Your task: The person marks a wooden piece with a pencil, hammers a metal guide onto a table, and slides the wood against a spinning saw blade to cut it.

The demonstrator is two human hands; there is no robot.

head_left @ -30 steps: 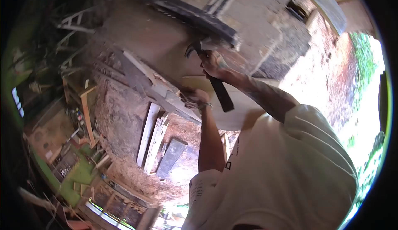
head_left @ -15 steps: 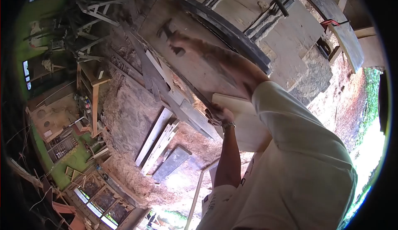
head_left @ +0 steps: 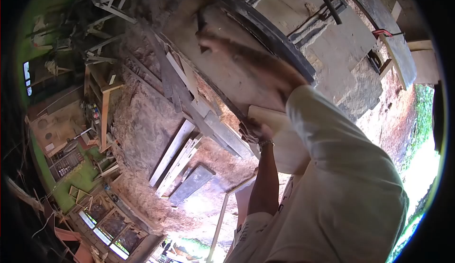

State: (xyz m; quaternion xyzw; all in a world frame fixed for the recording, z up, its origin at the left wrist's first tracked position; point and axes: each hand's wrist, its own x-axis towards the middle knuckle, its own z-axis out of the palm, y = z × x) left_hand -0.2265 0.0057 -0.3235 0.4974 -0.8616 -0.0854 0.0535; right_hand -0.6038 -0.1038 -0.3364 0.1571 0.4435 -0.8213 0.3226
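Hammer [head_left: 201, 23] in right hand [head_left: 215, 40], left hand [head_left: 255, 131] gripping board [head_left: 284, 142]

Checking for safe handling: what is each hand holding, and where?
Left hand holds the pale board by its edge. Right hand, blurred, seems to hold a hammer by its handle.

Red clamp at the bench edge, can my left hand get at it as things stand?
Probably not. The left hand grips the pale board, and the right arm, holding the hammer, lies across the bench between it and the red clamp.
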